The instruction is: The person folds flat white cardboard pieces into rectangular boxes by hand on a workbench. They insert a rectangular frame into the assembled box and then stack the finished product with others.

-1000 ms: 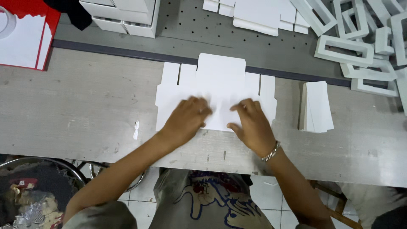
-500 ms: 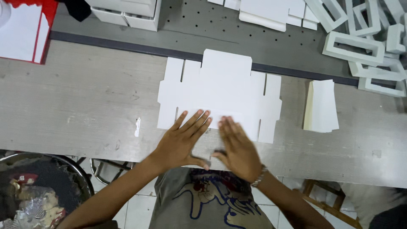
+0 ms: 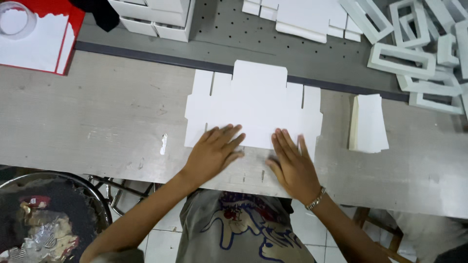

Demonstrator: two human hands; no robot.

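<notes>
A flat white die-cut cardboard blank (image 3: 256, 104) lies at the middle of the grey worktop (image 3: 87, 122) and serves as the reference here. Far to its upper left sits a red tray (image 3: 73, 29) carrying a white sheet, with white boxes (image 3: 156, 14) just right of that. Left of the blank's lower corner, a small white scrap (image 3: 164, 144) lies on the worktop. The left hand (image 3: 212, 153) rests flat, fingers spread wide, on the blank's near edge, gripping nothing. The right hand (image 3: 291, 165) lies beside it, also flat and open, fingertips on the same edge; a metal bracelet (image 3: 316, 198) circles its wrist. Right of the blank lies a small stack of white cards (image 3: 369, 122). Beyond that, upper right, white rectangular frames (image 3: 414, 53) are heaped.
</notes>
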